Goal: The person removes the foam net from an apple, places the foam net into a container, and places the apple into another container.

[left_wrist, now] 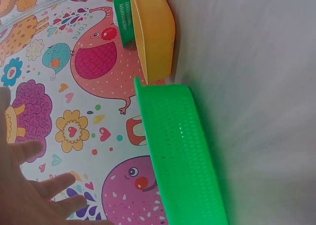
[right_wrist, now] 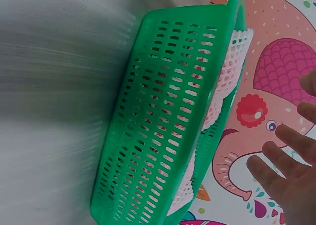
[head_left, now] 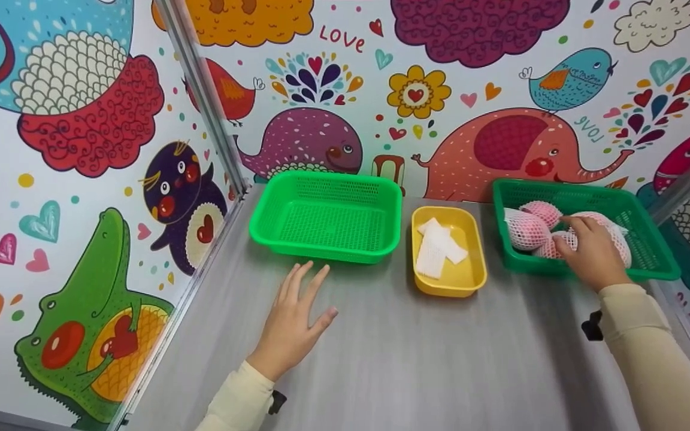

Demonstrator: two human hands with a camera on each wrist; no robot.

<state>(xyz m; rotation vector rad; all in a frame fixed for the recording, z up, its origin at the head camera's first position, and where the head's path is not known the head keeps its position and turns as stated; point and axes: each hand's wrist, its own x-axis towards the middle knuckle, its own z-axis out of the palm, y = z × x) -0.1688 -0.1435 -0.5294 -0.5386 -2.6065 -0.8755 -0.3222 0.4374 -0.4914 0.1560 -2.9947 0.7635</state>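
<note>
My right hand (head_left: 595,254) hovers over the dark green basket (head_left: 650,250), its fingers spread and relaxed. In that basket lie several round pinkish fruits (head_left: 527,231) wrapped in white foam nets; the hand hides part of them. The right wrist view shows the fingers (right_wrist: 281,158) apart, above the basket's rim, with nothing between them. My left hand (head_left: 291,323) is held over the table just in front of the light green basket (head_left: 327,254), fingers stretched and thumb out, holding nothing. No objects lie in the light green basket.
Between the two baskets stands a yellow basin (head_left: 450,290) with white foam nets (head_left: 433,251) in it. All three containers line up along the back of the grey table (head_left: 411,359). Printed cartoon panels (head_left: 321,140) close off the back and sides, joined by a metal post (head_left: 204,96).
</note>
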